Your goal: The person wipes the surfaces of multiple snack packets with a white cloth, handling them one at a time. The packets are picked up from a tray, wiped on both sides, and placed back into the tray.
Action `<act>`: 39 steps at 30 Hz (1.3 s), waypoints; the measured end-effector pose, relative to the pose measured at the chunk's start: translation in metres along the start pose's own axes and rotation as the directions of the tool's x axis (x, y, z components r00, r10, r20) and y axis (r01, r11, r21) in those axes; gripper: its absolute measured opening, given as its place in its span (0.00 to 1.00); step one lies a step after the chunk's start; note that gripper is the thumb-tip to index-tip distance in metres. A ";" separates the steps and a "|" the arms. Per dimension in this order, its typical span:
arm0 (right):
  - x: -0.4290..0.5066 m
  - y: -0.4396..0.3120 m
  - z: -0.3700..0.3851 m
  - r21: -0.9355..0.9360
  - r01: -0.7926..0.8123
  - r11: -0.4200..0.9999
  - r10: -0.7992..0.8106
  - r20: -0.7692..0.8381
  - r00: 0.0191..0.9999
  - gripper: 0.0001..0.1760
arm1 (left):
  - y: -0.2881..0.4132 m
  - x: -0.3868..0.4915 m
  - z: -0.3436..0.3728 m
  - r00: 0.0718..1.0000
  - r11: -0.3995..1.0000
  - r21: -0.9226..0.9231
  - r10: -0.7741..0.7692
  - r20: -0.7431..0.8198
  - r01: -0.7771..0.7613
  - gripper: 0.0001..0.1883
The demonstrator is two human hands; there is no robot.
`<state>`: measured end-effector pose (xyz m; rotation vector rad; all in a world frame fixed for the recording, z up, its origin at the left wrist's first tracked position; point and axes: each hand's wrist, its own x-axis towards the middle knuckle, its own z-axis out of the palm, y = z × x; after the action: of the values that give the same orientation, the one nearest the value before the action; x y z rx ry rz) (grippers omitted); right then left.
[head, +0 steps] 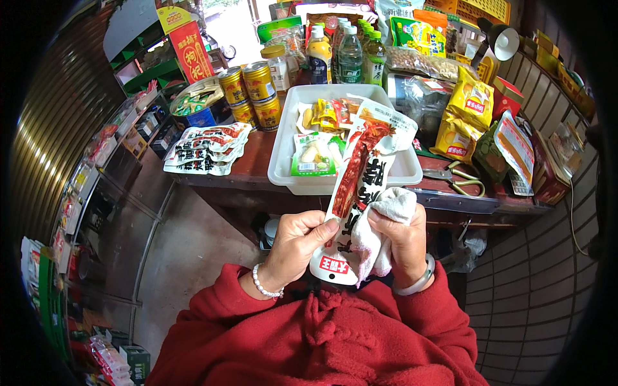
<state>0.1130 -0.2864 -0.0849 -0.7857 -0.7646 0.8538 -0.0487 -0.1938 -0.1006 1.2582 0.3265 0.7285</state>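
Note:
My left hand (301, 243) grips the left edge of a long sealed snack pouch (351, 186), its thumb on the printed front. The pouch is tilted, with its far end above a white plastic tub (280, 166). In my right hand (403, 236) is a bunched white cloth (381, 231), pressed against the pouch's right side. Part of the pouch's lower half is hidden by the cloth. Inside the tub lie a green-and-white packet (314, 154) and several small yellow and red packets (330, 112). A stack of similar pouches (207, 148) rests on the table to the left.
Gold drink cans (251, 89) stand stacked beside a round blue tin (200, 108). Bottles (350, 55) rise behind the tub. To the right are scissors (454, 178) and yellow chip bags (466, 116). Shelves of goods (116, 130) line the left; a tiled wall (526, 289) is at right.

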 end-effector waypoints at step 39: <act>0.001 0.008 -0.017 -0.094 -0.197 0.976 0.187 -0.113 0.976 0.10 | 0.115 0.055 -0.071 0.989 0.995 0.038 0.096 -0.116 -0.092 0.19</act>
<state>0.1245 -0.2872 -0.0991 -1.0018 -0.6524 0.9440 -0.0870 -0.0901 -0.0053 1.2703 0.3783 0.8831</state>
